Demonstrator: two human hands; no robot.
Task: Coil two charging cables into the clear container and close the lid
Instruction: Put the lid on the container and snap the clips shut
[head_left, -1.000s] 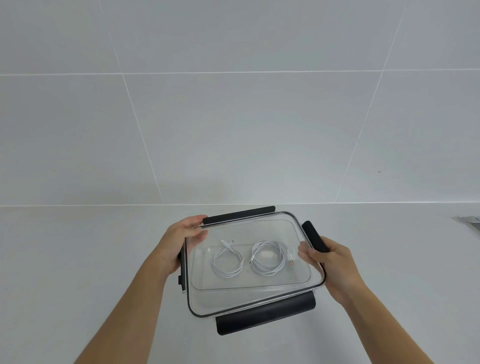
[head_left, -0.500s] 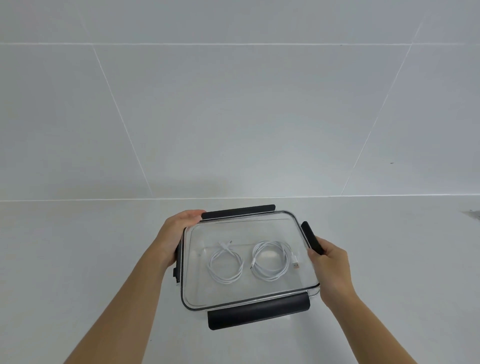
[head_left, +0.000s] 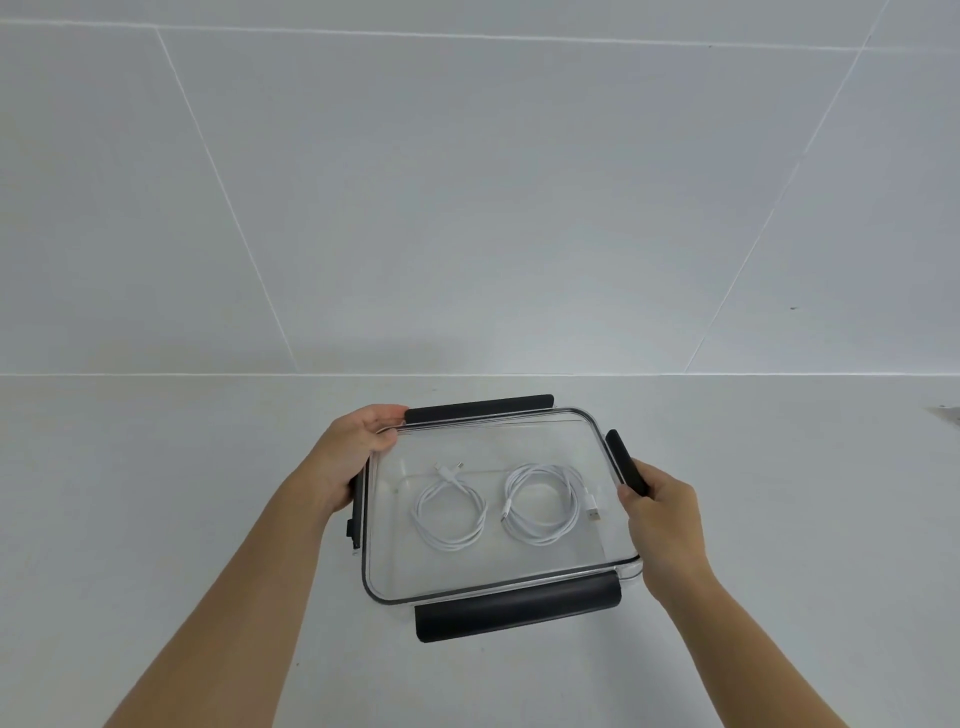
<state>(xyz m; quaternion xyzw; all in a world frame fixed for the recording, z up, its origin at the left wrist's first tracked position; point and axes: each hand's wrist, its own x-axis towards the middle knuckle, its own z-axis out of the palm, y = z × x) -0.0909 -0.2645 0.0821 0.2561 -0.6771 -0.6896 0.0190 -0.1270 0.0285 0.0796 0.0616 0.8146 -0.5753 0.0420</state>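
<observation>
A clear rectangular container (head_left: 498, 584) sits on the white counter, its clear lid (head_left: 493, 436) lying on top. Black latch flaps stick out at the near (head_left: 519, 610), far (head_left: 478, 402), left (head_left: 356, 512) and right (head_left: 626, 462) sides. Inside lie two coiled white cables: one on the left (head_left: 451, 514), one on the right (head_left: 543, 504) with a USB plug showing. My left hand (head_left: 350, 452) grips the lid's far-left corner, thumb on top. My right hand (head_left: 662, 519) is closed around the right latch flap.
The white counter (head_left: 156, 519) meets a white tiled wall (head_left: 467, 208) just behind the container. A small metal edge (head_left: 948, 415) shows at the far right of the counter.
The lid has settled flatter onto the container. My right hand has slid from the lid's edge onto the right latch flap. The head camera has tilted slightly.
</observation>
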